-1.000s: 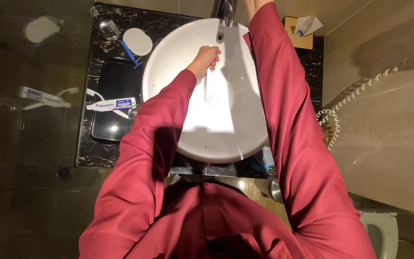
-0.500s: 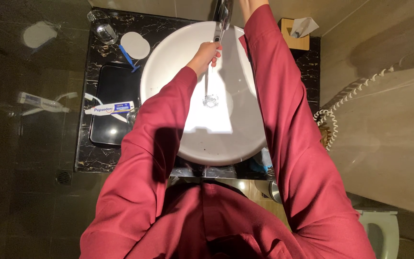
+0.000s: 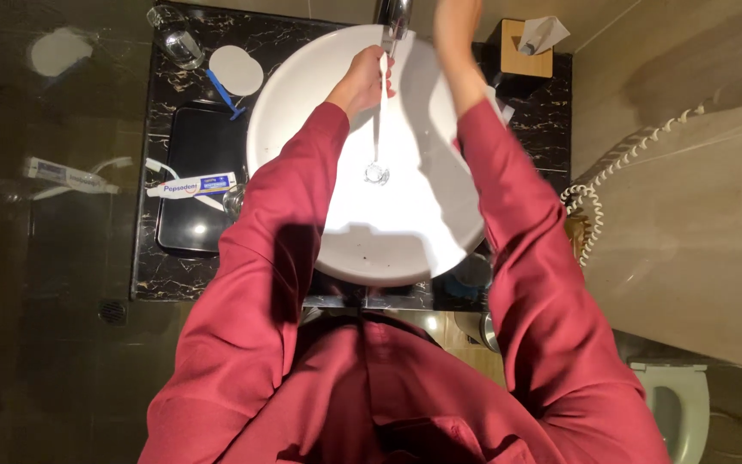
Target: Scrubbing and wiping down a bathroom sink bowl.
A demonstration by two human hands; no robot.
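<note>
My left hand (image 3: 364, 76) is over the round white sink (image 3: 294, 103), just below the chrome tap (image 3: 392, 15), with its fingers curled at the thin stream of water (image 3: 380, 129). Whether it holds something I cannot tell. The water falls to the drain (image 3: 377, 174). My right hand (image 3: 457, 24) is lifted above the back of the bowl, to the right of the tap. It is blurred and partly cut off by the top edge. Both arms wear dark red sleeves.
On the black marble counter (image 3: 152, 275) left of the sink lies a black tray (image 3: 191, 223) with a toothpaste tube (image 3: 192, 185). Behind it are a blue-handled tool (image 3: 223, 94), a white round coaster (image 3: 235, 70) and a glass (image 3: 173, 39). A tissue box (image 3: 530, 47) stands back right; a coiled cord (image 3: 594, 206) hangs right.
My right hand has drawn back from beyond the top edge into view beside the tap. My left hand has moved up closer to the spout. Water now runs steadily.
</note>
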